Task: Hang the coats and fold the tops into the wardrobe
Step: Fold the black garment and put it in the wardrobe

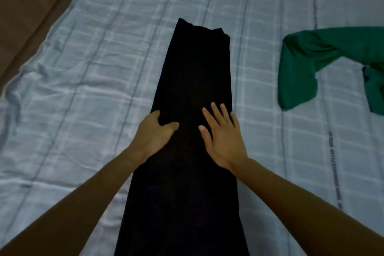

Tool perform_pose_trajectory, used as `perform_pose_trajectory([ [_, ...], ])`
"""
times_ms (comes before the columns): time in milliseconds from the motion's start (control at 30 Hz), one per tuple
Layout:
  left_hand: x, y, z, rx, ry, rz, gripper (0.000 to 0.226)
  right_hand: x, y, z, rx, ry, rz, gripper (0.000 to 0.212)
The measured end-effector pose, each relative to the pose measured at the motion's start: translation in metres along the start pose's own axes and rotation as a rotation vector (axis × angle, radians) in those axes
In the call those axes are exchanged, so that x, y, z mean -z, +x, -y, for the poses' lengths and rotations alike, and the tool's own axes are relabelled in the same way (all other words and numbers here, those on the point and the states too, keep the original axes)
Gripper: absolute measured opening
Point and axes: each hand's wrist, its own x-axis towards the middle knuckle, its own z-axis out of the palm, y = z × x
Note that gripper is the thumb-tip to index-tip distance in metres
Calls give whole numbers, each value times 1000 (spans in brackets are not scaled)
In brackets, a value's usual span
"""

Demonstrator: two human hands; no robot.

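A black top [195, 72], folded into a long narrow strip, lies lengthwise down the middle of the bed. My left hand [154, 136] is at its left edge, fingers curled under the edge and thumb on top of the cloth. My right hand [222, 137] lies flat on the strip's right half, fingers straight and spread. A green top [311, 64] lies crumpled on the bed at the right, apart from both hands.
The bed is covered with a pale blue checked sheet [93, 81], wrinkled on the left. A brown surface [27, 10] borders the bed at the upper left. No wardrobe shows in this view.
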Motion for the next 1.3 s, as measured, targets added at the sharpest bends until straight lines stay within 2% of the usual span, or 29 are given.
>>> perform_pose_trajectory([
  [133, 5, -42, 17, 69, 70, 78, 39, 4, -38, 21, 21, -8, 76, 66],
  [233, 9, -88, 36, 126, 100, 174, 31, 2, -81, 39, 83, -39, 109, 62],
  [367, 13, -155, 74, 170, 164, 147, 19, -4, -146, 62, 139, -79, 141, 55],
  [433, 10, -183, 96, 124, 201, 59, 20, -6, -177, 75, 169, -99, 167, 56],
  [533, 10, -209, 115, 8, 279, -266, 13, -8, -219, 93, 184, -90, 193, 57],
  [600, 11, -222, 124, -26, 248, -467, 8, -13, -248, 104, 165, -71, 185, 54],
  [667, 11, -239, 141, -77, 234, -534, 13, -21, -276, 113, 140, -68, 173, 51],
  [700, 9, -251, 153, -161, 289, -505, 18, -25, -290, 118, 113, -70, 169, 51],
  [833, 5, -325, 202, -692, 655, -237, 26, -36, -348, 144, 24, -38, 107, 51],
  [900, 3, -371, 234, -860, 772, -64, 34, -38, -382, 157, -28, 50, 54, 46],
  [967, 0, -410, 266, -868, 918, 146, 56, -40, -417, 169, -67, 113, 31, 46],
  [1033, -1, -433, 286, -814, 1073, 276, 82, -42, -448, 177, -43, 101, 46, 49],
  [1133, -6, -443, 288, -778, 1236, 308, 108, -44, -485, 184, -2, 53, 91, 53],
  [1200, -12, -447, 284, -740, 1308, 285, 113, -44, -502, 187, 40, 29, 116, 56],
  [1300, -13, -448, 283, -807, 1312, 242, 102, -45, -517, 189, 75, 21, 131, 65],
])
